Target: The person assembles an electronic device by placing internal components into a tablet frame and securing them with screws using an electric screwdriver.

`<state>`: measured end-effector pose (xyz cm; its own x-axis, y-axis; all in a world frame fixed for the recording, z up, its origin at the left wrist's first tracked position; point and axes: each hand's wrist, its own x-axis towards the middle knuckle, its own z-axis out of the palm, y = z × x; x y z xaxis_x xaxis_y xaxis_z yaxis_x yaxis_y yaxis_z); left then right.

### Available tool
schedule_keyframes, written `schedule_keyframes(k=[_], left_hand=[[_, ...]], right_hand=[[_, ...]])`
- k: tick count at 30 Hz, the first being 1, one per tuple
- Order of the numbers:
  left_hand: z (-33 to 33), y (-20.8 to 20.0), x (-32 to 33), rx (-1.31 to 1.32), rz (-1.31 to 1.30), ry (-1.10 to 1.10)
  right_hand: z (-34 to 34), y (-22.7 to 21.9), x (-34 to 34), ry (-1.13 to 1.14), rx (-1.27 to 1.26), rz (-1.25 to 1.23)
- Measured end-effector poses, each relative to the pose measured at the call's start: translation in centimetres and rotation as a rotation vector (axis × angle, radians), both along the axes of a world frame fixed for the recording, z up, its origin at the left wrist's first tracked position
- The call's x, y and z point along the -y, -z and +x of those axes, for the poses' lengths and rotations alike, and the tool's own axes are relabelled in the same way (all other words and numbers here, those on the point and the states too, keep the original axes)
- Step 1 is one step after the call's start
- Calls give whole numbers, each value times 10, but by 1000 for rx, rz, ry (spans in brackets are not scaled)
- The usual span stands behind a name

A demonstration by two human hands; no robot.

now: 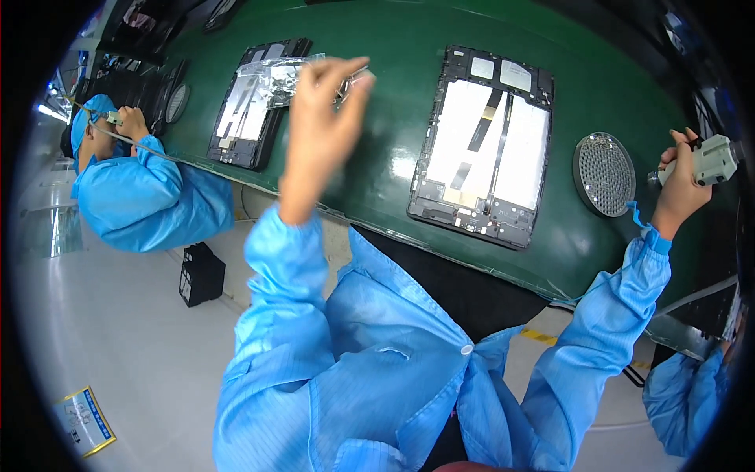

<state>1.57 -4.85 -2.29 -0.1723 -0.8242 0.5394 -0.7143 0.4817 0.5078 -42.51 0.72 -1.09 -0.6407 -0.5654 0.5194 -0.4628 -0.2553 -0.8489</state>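
Observation:
My left hand (326,118) is raised over the left side of the bench, blurred, thumb and forefinger brought close together. Whatever lies between those fingertips is too small and smeared to name. Behind it a clear plastic bag (279,79) with silvery contents lies across an opened tablet (244,114). At the far right, my right hand (680,185) is wrapped around a pale grey electric screwdriver (717,161); its bit cannot be made out. Between my arms another opened tablet (480,145) lies flat, showing white battery panels, dark ribbon cables and a black frame.
A round metal dish (604,175) with a grid of small holes sits beside my right hand on the green bench (377,197). A co-worker in blue (141,189) works at the left with a similar tool. A black crate (200,274) stands on the floor.

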Motion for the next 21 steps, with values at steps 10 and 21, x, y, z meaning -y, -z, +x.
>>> schedule_keyframes(k=[10, 21], left_hand=[[82, -1, 137, 530, 417, 266], [95, 8, 163, 144, 455, 265]], right_hand=[[16, -2, 2, -30, 91, -23], [8, -14, -10, -318, 124, -74]])
